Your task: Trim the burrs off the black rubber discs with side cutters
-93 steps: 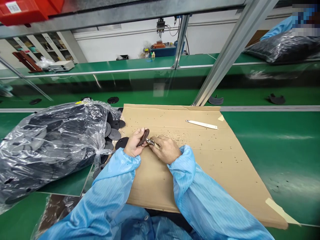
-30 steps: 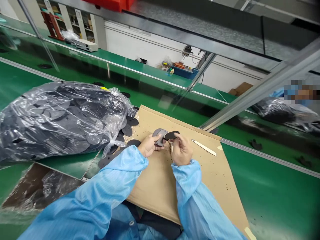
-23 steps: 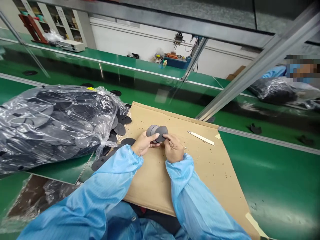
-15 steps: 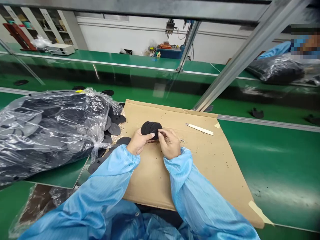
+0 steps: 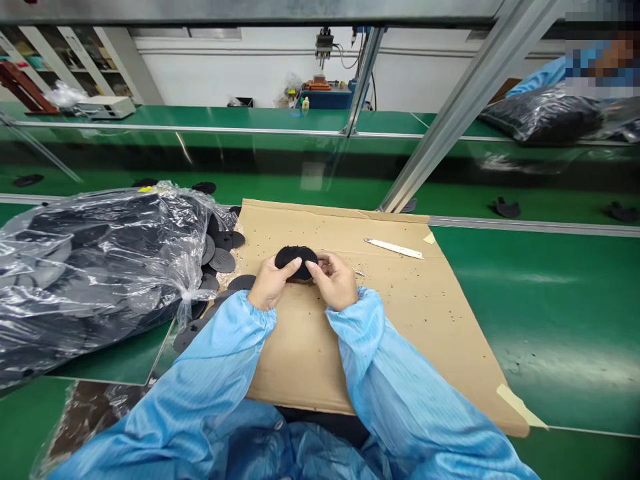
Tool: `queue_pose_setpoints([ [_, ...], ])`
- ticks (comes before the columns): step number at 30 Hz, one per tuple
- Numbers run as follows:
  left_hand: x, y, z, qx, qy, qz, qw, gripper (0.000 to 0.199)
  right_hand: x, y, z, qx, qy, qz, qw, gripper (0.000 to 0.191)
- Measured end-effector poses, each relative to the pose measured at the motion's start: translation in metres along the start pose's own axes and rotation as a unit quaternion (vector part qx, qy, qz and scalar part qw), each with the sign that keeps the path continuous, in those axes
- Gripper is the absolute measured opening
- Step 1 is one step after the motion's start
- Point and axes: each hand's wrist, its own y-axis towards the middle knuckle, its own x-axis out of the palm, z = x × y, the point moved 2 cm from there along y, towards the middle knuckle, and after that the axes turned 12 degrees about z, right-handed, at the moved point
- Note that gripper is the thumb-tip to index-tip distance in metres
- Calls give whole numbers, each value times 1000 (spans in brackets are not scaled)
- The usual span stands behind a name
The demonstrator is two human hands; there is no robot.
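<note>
Between my two hands, above the cardboard sheet [image 5: 300, 360], is a small fanned stack of round black discs [image 5: 290, 257]. My left hand [image 5: 270, 280] is closed on the left side of the stack, its thumb lying across the top face. At the right edge my right hand [image 5: 336, 280] pinches the discs between thumb and fingers. Loose black discs [image 5: 223, 261] lie in a heap to the left, beside a clear plastic bag [image 5: 105, 267] filled with more of them. A white-handled blade or cutter [image 5: 394, 249] rests on the cardboard to the right.
Small black scraps are scattered over the cardboard. A slim metal piece [image 5: 359, 272] lies just past my right hand. A metal post [image 5: 450, 120] slants up at the right. Beyond the green conveyor belt [image 5: 280, 170], a person in blue sits near another filled bag [image 5: 545, 113].
My right thumb has moved onto the top face of the discs, and the stack is turned a little. The view has shifted slightly.
</note>
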Motion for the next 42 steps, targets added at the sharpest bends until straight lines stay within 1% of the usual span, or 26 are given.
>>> queue_pose_setpoints([
  [1,0,0,1,-2,3,-6,1000,37,-3,2,-2,-17,-32,-20,999,29],
  [3,0,-1,3,-10,11,-30,999,36,-9,5,-6,-53,-85,-76,992,38],
  [5,1,-3,4,-26,17,-74,997,34,-13,6,-9,-78,-108,-135,982,45],
  [7,1,-4,4,-40,20,-115,992,31,-15,7,-11,-91,-110,-184,973,50],
  [8,0,-4,4,-44,21,-127,991,29,-15,6,-11,-97,-107,-201,969,52],
  [10,-1,-4,3,-45,25,-138,989,28,-14,5,-12,-108,-105,-212,966,55],
  [15,0,-5,2,-41,10,-148,988,30,-14,5,-12,-109,-90,-190,971,55],
  [17,2,-6,2,-48,3,-147,988,31,-13,4,-12,-106,-101,-175,974,55],
  [19,3,-5,3,-66,-11,-130,989,34,-12,2,-13,-103,-111,-145,978,54],
  [20,3,-4,3,-77,-22,-113,990,37,-11,1,-13,-96,-98,-124,983,52],
  [22,2,-2,4,-103,-42,-79,991,42,-10,-1,-14,-67,-28,-87,994,42],
  [23,1,-1,5,-120,-48,-66,989,43,-9,-3,-13,-53,17,-79,995,38],
  [25,0,1,6,-157,-50,-57,985,43,-7,-5,-13,-39,94,-85,991,37],
  [26,0,0,7,-173,-47,-60,982,42,-6,-6,-12,-43,113,-90,989,36],
  [28,0,-2,9,-191,-36,-73,978,41,-5,-7,-12,-59,111,-86,988,30],
  [33,4,-10,11,-168,-13,-123,978,49,-6,-6,-16,-114,59,-27,991,17],
  [36,3,-11,11,-171,-6,-138,976,57,-6,-6,-19,-139,67,-21,988,16],
  [39,1,-11,11,-183,-5,-140,973,59,-6,-8,-18,-141,66,-27,987,17],
  [42,1,-11,11,-199,-9,-148,969,59,-6,-9,-18,-135,41,-22,990,19],
])
